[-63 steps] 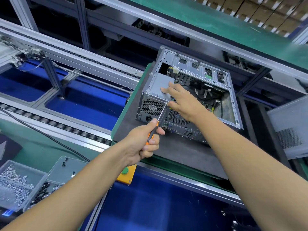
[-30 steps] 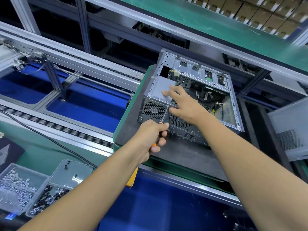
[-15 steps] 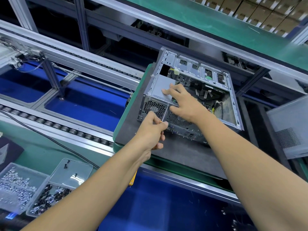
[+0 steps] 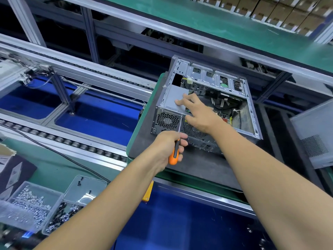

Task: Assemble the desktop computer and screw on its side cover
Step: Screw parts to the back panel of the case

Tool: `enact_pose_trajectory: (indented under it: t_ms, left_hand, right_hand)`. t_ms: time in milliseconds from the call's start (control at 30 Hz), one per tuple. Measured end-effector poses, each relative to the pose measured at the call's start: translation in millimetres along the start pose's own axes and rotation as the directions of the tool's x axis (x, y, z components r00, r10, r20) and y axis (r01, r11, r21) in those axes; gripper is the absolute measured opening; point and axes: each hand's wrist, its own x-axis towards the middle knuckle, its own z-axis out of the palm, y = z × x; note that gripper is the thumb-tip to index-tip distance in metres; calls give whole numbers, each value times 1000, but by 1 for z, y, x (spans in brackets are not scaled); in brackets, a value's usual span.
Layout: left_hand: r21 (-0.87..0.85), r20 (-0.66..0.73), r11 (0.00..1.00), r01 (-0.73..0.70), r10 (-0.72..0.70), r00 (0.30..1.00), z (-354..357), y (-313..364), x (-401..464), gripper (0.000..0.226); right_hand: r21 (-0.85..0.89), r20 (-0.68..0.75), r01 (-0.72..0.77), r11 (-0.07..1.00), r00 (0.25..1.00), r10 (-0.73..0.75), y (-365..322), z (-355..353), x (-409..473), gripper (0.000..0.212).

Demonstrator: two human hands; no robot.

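Stood in a factory assembly line under even, cool light. Aluminium roller conveyor rails (image 4: 75,141) ran from nine o'clock toward the centre, with deep blue panels (image 4: 100,121) set between grey frame members. Overhead at twelve o'clock, a green-topped upper shelf (image 4: 225,20), edged in aluminium, with rows of cardboard boxes (image 4: 288,9) beyond it at one o'clock. At seven o'clock, a green tabletop (image 4: 54,170). More blue flooring (image 4: 180,222) at six o'clock.

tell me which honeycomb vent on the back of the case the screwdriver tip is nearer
The left vent, over the power supply. The screwdriver tip meets the case at its upper right corner; the right vent sits lower, partly hidden by the right hand.
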Motion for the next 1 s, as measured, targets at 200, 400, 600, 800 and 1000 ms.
enact_pose_trajectory:
  t_ms: [200, 400, 600, 800, 1000]
  left_hand:
    - [68, 29, 995, -73, 71, 997, -3, -2, 6, 12]
    - [38, -76, 989, -144, 147, 986, -5, -25, 14, 24]
    - [335, -200, 919, -207, 284, 938, 4, -27, 24, 26]
    - [341, -209, 926, -165, 246, 947, 17, -29, 27, 22]
    - [235, -289, 957, -168, 234, 928, 22, -16, 9, 23]
  right_hand:
    - [50, 0, -4, 999, 1000, 4, -2, 0, -1, 59]
    - [47, 0, -13, 999, 1000, 13, -3, 0, -2, 54]
    - [36, -2, 2, 999, 1000, -2, -2, -1, -1, 50]
    - [-97, -183, 32, 995, 982, -49, -15, 2, -7, 44]
    - [98, -221, -264, 959, 934, 280, -58, 34, -48, 30]
